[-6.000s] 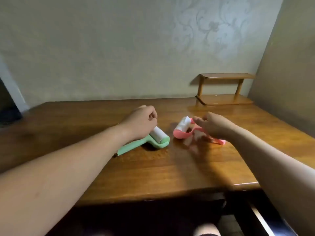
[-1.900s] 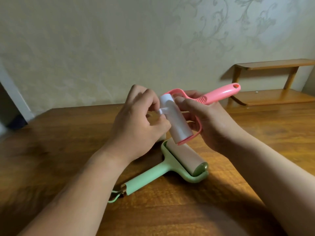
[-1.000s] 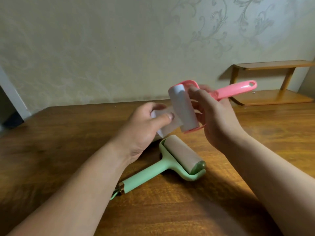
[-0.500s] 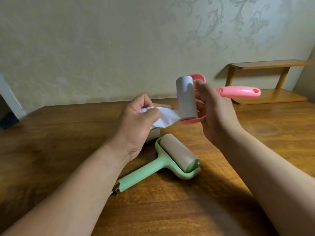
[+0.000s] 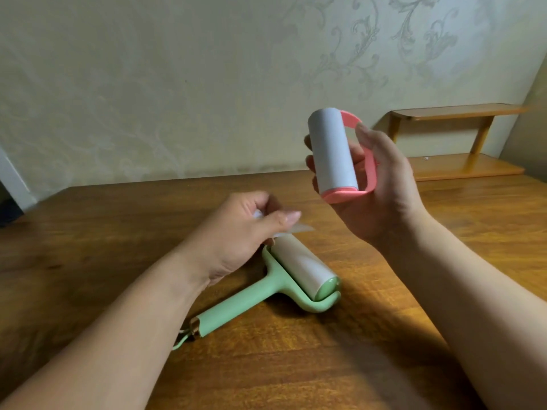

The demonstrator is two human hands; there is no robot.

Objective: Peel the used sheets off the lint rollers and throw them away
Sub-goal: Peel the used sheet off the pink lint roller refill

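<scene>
Gripping the pink plastic lint roller (image 5: 336, 155) upright, the right hand (image 5: 381, 196) is closed; the left hand (image 5: 236, 235), lower, pinches a peeled white sheet (image 5: 296, 229) just above the green roller (image 5: 299, 269).

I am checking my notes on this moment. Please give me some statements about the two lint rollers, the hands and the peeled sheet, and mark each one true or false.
1. The right hand holds the pink lint roller up above the table. True.
2. The green lint roller is held in the left hand. False: it lies on the table.
3. The left hand pinches a peeled sheet. True.
4. The sheet is attached to the pink roller. False: it is apart from it.
5. A wooden shelf stands at the back right. True.
</scene>
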